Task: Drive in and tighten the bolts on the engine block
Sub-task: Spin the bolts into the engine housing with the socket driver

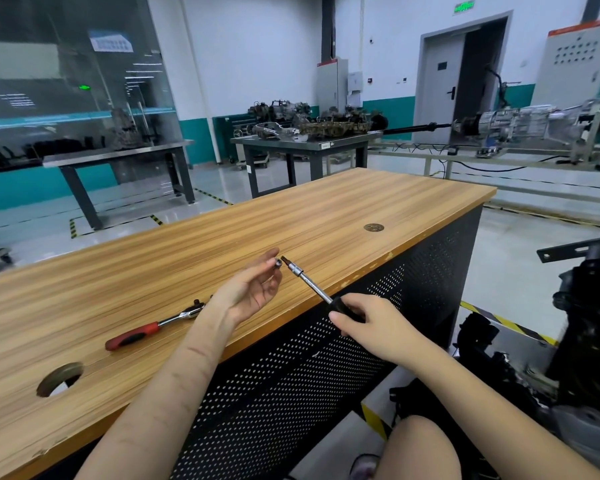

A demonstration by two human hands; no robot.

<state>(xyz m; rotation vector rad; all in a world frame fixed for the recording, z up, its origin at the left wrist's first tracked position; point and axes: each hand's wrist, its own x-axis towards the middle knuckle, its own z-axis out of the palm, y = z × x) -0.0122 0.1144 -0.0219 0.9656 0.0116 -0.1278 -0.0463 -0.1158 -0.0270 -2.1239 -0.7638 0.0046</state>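
Red-handled ratchet (153, 328) lies on the wooden bench (395, 202) beside the left hand (250, 289).

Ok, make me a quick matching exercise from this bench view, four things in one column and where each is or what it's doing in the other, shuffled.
Column one:
1. ratchet wrench
2. driver
3. small socket
4. round hole

Column two:
A. cut through the bench top
B. pinched by the left hand
C. lying flat on the wood
D. handle gripped by the right hand

Pairs: 1-C, 2-D, 3-B, 4-A
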